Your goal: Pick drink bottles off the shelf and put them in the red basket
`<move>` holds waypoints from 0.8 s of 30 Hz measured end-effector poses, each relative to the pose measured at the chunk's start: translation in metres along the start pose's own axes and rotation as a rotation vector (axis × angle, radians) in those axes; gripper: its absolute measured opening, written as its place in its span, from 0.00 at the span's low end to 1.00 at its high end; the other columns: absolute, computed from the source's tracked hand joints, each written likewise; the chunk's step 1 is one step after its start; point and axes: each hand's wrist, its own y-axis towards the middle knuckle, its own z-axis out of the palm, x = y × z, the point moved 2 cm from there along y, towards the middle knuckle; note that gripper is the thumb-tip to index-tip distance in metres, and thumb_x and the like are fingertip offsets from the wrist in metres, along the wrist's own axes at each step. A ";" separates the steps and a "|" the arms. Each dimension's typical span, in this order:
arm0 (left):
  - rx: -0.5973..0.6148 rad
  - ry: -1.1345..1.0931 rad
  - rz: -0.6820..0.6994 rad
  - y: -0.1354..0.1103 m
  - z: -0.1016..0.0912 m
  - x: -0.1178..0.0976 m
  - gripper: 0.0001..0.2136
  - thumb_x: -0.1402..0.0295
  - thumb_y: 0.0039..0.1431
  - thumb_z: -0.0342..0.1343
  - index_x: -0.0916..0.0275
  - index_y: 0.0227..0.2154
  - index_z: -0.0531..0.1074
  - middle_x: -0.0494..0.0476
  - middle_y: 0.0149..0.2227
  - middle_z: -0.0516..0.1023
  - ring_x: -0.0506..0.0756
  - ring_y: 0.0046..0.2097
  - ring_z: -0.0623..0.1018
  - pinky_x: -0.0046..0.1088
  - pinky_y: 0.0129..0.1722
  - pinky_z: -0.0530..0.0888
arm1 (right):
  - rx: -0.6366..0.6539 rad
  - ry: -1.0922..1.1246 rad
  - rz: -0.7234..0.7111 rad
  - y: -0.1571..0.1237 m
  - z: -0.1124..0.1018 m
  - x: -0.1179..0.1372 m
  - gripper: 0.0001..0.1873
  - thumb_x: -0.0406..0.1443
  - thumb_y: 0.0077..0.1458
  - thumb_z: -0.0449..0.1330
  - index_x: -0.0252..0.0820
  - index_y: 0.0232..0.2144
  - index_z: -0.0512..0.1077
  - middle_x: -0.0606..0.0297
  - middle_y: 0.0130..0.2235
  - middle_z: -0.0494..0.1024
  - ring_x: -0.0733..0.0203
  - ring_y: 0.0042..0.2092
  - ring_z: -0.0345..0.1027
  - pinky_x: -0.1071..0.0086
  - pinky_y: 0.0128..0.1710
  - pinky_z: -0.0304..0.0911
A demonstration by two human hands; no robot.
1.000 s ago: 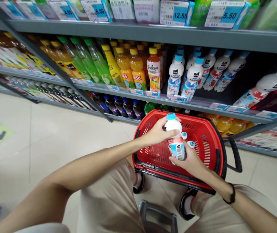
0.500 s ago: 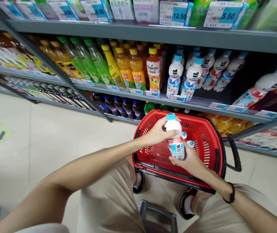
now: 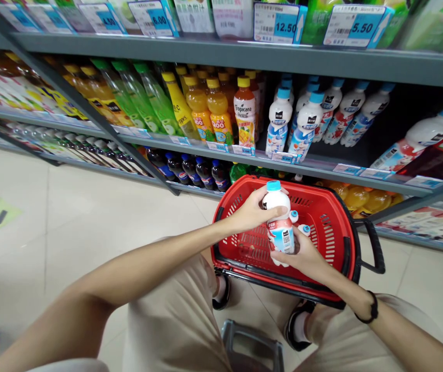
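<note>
Over a red shopping basket (image 3: 244, 181) I hold a white drink bottle (image 3: 281, 232) with a blue cap and a red and blue label. My left hand (image 3: 258, 209) wraps round its upper part, the thumb lying across the front below the neck. Lower down, my right hand (image 3: 302, 256) grips the bottle near its base, its thumb under the label. The bottle stands nearly upright, leaning slightly. Behind it, two more blue-capped bottles (image 3: 305, 229) show inside the basket, partly hidden by my hands.
A drinks shelf (image 3: 221, 54) runs across the front, with price tags along its edges. Similar white bottles (image 3: 278, 121) stand on the middle level; one bottle (image 3: 415, 139) leans at the right. The basket's black handle (image 3: 376, 248) sticks out right. A grey stool (image 3: 252, 338) is below me.
Both hands keep their hold on the bottle, which has turned or tilted very slightly. The basket and shelf look almost the same, with only a tiny shift of the view.
</note>
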 end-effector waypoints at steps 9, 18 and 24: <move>-0.080 0.023 -0.014 0.000 -0.005 0.001 0.29 0.49 0.52 0.72 0.64 0.48 0.73 0.57 0.42 0.77 0.53 0.41 0.75 0.29 0.42 0.74 | 0.072 0.340 0.126 -0.002 0.004 0.012 0.40 0.44 0.38 0.82 0.46 0.53 0.73 0.64 0.45 0.86 0.53 0.46 0.80 0.60 0.49 0.73; -0.134 -0.114 0.034 0.006 -0.013 -0.006 0.25 0.51 0.59 0.67 0.62 0.51 0.74 0.59 0.47 0.80 0.56 0.46 0.78 0.29 0.47 0.73 | 0.227 0.497 0.049 -0.007 -0.003 0.025 0.18 0.48 0.56 0.73 0.43 0.39 0.77 0.64 0.32 0.84 0.58 0.29 0.78 0.68 0.33 0.70; -0.136 -0.223 0.012 0.005 -0.016 0.003 0.26 0.52 0.59 0.67 0.61 0.55 0.74 0.60 0.51 0.80 0.57 0.48 0.78 0.30 0.47 0.74 | 0.289 0.564 0.028 -0.010 -0.004 0.030 0.19 0.50 0.62 0.66 0.38 0.40 0.77 0.57 0.31 0.84 0.56 0.27 0.77 0.66 0.30 0.71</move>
